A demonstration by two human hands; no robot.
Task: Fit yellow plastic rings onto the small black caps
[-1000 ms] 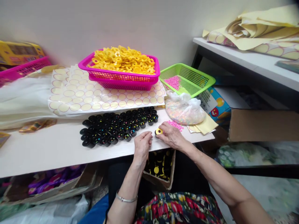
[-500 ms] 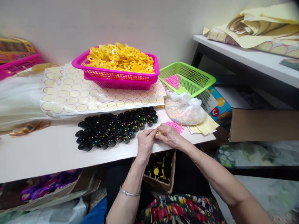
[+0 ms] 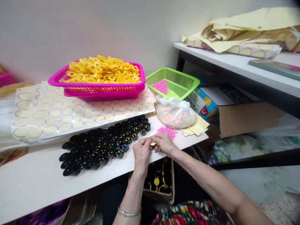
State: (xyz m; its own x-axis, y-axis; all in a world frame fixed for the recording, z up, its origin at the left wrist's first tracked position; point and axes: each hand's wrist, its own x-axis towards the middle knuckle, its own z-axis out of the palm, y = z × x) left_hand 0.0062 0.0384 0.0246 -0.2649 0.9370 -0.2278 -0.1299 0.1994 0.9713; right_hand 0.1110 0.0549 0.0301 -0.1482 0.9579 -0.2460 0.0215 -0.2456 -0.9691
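Observation:
A small yellow ring-shaped piece (image 3: 153, 143) with a pink centre is pinched between my two hands, over the front edge of the white table (image 3: 42, 184). My left hand (image 3: 142, 153) has its fingers closed on the piece's left side. From the right, my right hand (image 3: 165, 144) grips it with thumb and fingers. Something dark shows under the yellow piece, partly hidden by the fingers. Rows of black cups (image 3: 100, 147) with coloured bits inside stand to the left of my hands. Just behind my right hand lies a pile of pink beads (image 3: 167, 132).
A pink basket (image 3: 105, 90) of yellow pieces sits on sticker sheets (image 3: 53, 120). Behind the knotted bag of beads (image 3: 175, 114) is a green basket (image 3: 187, 92). An open carton (image 3: 172, 184) holding black and yellow pieces is below the table edge. A shelf (image 3: 225, 67) stands right.
The view has shifted, so the table and baskets appear farther left and lower. My hands still hold the yellow piece together, which now looks tilted, with a dark part showing beneath it.

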